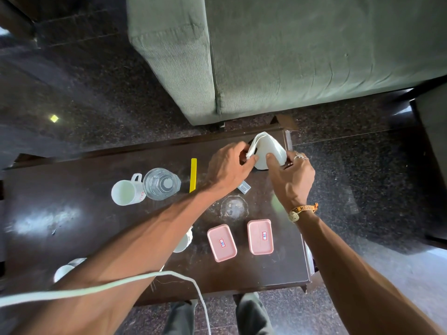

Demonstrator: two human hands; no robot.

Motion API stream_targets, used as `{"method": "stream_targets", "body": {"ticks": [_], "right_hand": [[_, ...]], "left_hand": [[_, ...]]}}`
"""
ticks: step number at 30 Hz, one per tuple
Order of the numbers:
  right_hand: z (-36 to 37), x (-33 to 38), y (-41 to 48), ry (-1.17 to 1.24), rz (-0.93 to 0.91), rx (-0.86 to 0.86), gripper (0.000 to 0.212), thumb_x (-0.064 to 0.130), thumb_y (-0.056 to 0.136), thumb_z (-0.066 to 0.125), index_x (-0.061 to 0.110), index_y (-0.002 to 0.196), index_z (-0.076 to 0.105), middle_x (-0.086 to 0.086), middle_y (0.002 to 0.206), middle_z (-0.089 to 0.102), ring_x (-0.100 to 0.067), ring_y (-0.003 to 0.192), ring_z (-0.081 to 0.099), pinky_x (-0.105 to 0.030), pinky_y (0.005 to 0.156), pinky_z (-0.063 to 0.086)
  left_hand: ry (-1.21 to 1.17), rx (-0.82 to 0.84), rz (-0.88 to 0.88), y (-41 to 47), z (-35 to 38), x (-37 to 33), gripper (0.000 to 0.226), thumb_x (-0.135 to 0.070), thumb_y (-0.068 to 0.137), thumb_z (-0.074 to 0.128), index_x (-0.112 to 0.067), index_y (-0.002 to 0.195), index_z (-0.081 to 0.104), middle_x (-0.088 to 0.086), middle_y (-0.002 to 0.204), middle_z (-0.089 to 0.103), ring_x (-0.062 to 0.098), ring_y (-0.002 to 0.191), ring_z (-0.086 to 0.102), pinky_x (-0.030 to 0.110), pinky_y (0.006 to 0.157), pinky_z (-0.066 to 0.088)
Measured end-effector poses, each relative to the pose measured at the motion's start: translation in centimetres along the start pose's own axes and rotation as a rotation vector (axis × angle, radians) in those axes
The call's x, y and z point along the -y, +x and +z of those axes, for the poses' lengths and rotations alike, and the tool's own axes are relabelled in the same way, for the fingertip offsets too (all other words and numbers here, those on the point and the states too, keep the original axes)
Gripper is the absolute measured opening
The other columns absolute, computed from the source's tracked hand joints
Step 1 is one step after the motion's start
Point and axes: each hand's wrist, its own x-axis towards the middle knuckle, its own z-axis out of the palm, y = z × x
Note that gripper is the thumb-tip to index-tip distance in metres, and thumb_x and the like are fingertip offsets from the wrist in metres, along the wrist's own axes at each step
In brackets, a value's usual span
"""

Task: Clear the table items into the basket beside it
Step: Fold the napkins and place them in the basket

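Nearest me trailed a white cord (101, 287); both my left hand (227, 169) and right hand (289, 175) pinched a white cloth (267, 147) at the table's (72, 213) far right corner, mugs, glass and pink boxes (221, 243) still uncleared.

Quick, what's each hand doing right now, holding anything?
Left hand: fingers closed, pinching the left edge of the white cloth.
Right hand: fingers closed on the same cloth's right side.
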Motion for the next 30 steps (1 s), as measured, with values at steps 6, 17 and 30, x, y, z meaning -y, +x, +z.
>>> {"method": "stream_targets", "body": {"ticks": [6,17,30], "right_hand": [[0.1,0.2,0.4,0.051,-0.032,-0.04,0.032,0.047,0.084,0.065,0.018,0.072,0.071,-0.001,0.069,0.065,-0.019,0.064,0.057,-0.025,0.056,0.032],[0.4,0.2,0.7,0.025,-0.046,0.024,0.029,0.046,0.082,0.065,0.018,0.075,0.069,-0.002,0.07,0.067,-0.021,0.065,0.06,-0.023,0.054,0.034],[-3.4,1.1,-2.1,-0.017,-0.123,0.126,0.041,0.048,0.082,0.068,0.015,0.106,0.063,0.002,0.083,0.063,-0.021,0.078,0.061,-0.03,0.065,0.047]], "left_hand": [[-0.087,-0.097,0.065,0.3,-0.4,-0.5,0.025,-0.039,0.088,0.065,-0.019,0.103,0.067,-0.007,0.088,0.069,0.011,0.073,0.061,0.023,0.063,0.047],[-0.015,-0.009,0.058,1.1,0.4,0.0,0.031,-0.04,0.083,0.07,-0.014,0.098,0.066,-0.001,0.09,0.07,0.013,0.074,0.06,0.025,0.064,0.046],[-0.063,0.186,-0.079,-2.3,-5.2,-1.9,0.022,-0.029,0.081,0.072,-0.02,0.102,0.069,-0.012,0.075,0.068,0.005,0.063,0.06,0.028,0.069,0.055]]}}
